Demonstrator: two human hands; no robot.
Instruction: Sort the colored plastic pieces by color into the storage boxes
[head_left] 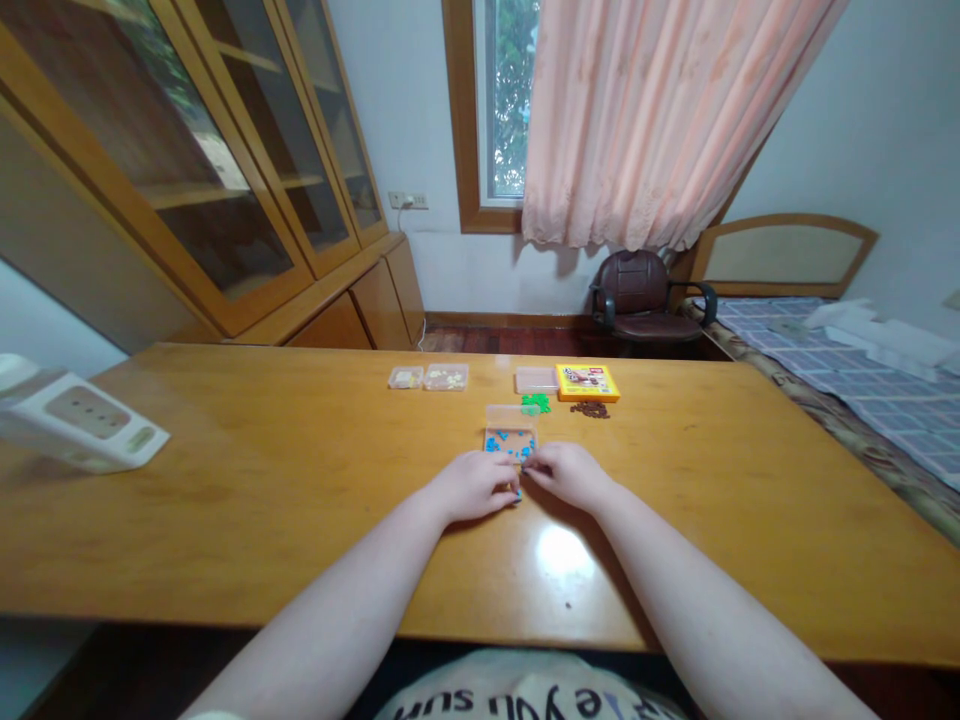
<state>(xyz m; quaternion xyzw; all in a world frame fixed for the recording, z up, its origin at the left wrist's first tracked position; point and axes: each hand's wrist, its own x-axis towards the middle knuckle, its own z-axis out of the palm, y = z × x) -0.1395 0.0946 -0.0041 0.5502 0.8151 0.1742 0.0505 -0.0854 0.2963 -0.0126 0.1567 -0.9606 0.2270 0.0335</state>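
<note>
A small clear plastic box [512, 412] with its lid raised sits at mid-table, with several small blue pieces [504, 443] scattered inside. Just in front of it, my left hand [478, 487] is closed in a pinch, and a tiny blue piece [518, 495] shows at its fingertips. My right hand [568, 475] is at the box's near right corner, thumb and fingers drawn together. Whatever those fingertips hold, if anything, is too small to make out. Behind the box lie a pile of green pieces [535, 403] and a pile of brown pieces [591, 410].
A yellow box [587, 383] stands beside another clear box [536, 380] at the table's far side. Two clear boxes with pale pieces [445, 377] lie farther left. A white appliance [82, 415] occupies the left end. Beyond the table is an office chair [641, 290].
</note>
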